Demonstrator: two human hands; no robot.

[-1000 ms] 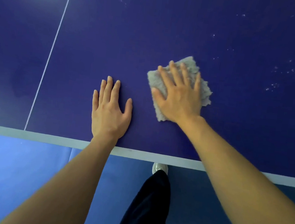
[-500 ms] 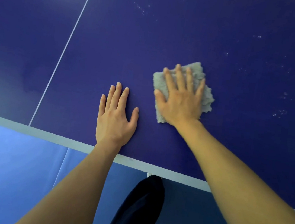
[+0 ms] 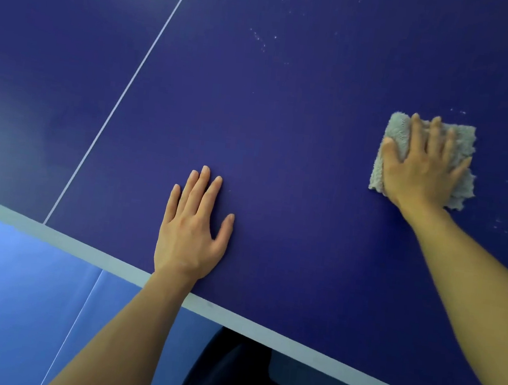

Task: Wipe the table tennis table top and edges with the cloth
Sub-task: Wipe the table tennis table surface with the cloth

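Note:
The dark blue table tennis table top (image 3: 301, 128) fills most of the head view, with a white centre line (image 3: 125, 92) and a pale near edge (image 3: 118, 264). A grey fluffy cloth (image 3: 465, 143) lies flat on the top at the right. My right hand (image 3: 420, 167) presses on it with fingers spread and straight. My left hand (image 3: 193, 226) rests flat on the table near the edge, fingers straight, holding nothing. White specks of dust (image 3: 260, 39) dot the top beyond and to the right of the cloth.
Below the table edge lies a light blue floor (image 3: 13, 291) with a thin seam. My dark trouser leg (image 3: 235, 377) shows under the near edge.
My right hand has slid the cloth well to the right, away from my left hand. The left hand stays planted flat near the edge. The view has tilted.

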